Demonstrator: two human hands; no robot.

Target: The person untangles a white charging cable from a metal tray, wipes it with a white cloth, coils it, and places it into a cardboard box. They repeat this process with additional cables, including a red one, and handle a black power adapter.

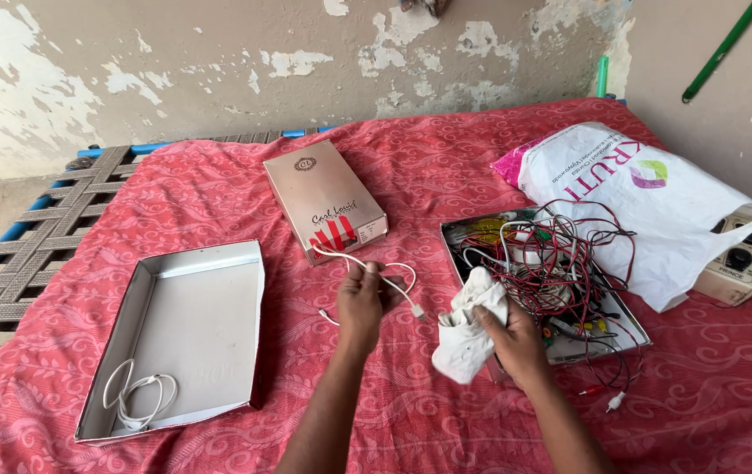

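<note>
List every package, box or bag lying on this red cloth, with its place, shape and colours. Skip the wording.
Closed box: behind the left hand; long, rectangular, pinkish-tan, with a red mark.
Open box: at left; shallow, grey-white inside, with a coiled white cable.
Plastic bag: at right; white, crumpled, pink end, coloured logo.
Wire-filled box: beside the right hand; flat, holding tangled red and black wires.

A thin white cable (pixel 382 274) is looping out above and to the right of the left hand's (pixel 361 301) grip. A crumpled white cloth (pixel 468 329) is hanging below the right hand's (pixel 516 338) pinch.
</note>
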